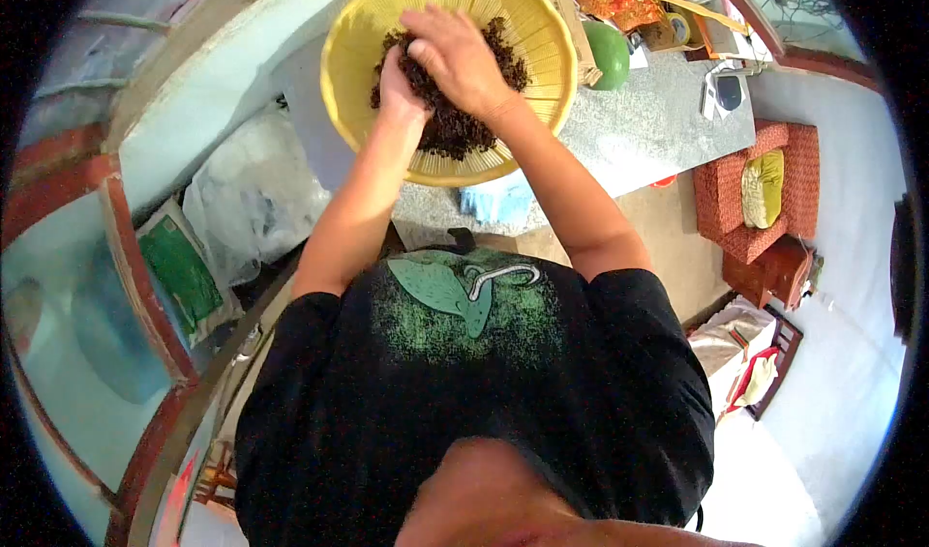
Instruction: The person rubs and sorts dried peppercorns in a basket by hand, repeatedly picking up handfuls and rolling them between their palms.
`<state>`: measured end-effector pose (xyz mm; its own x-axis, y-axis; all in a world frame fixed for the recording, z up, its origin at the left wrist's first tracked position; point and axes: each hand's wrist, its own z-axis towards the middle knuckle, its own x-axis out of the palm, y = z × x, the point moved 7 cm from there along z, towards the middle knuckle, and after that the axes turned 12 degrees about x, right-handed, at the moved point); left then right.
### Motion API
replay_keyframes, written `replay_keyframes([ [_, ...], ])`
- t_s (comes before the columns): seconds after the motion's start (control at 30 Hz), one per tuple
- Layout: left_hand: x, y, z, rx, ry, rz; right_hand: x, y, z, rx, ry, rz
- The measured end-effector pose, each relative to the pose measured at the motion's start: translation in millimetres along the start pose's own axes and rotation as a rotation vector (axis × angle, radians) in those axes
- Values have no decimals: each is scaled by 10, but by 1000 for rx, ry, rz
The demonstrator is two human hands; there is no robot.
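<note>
A yellow woven basket (542, 117) stands on the grey speckled tabletop at the top centre. Dark crumbly material (460, 133) lies in it. Both my hands reach inside. My left hand (399, 85) is cupped at the left of the dark pile, partly covered, and its fingertips are hidden. Above and beside it, my right hand (453, 59) has its fingers stretched out over the pile, palm down, close to my left hand. Some dark bits lie between the two hands.
A green melon (607, 56) sits right of the basket, near an orange net bag (616, 5). A white device (723, 92) rests at the table's right end. Blue plastic (497, 202) lies at the front edge. A red armchair (718, 194) stands farther right.
</note>
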<state>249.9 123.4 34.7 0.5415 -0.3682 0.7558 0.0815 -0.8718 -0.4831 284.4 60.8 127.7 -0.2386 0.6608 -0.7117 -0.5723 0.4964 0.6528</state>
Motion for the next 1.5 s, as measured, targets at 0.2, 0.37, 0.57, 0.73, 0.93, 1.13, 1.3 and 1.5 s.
replay_keyframes([
  [0.2, 210, -93, -148, -42, 230, -181, -852, 464, 8, -119, -451, 149],
  [0.37, -46, 22, 74, 80, 62, -54, 238, -109, -189, 48, -17, 35],
  [0.57, 75, -325, -46, 28, 63, 88, 23, -315, -129, 216, -41, 456],
  [0.73, 171, -598, 86, 268, 276, 494, -197, -617, -4, 400, -158, 291],
  [0.93, -120, -884, 228, 546, 200, 1040, -375, -966, 92, 350, -257, 195],
  [1.13, -903, -479, 311, 206, -203, 799, 86, -1129, -201, 616, 259, -241],
  [1.3, -1015, 129, 479, -33, -147, 402, 581, -1011, -354, 722, 377, -262],
  [1.5, -413, -85, 204, -4, -120, 246, 226, -596, -220, 509, 74, 224],
])
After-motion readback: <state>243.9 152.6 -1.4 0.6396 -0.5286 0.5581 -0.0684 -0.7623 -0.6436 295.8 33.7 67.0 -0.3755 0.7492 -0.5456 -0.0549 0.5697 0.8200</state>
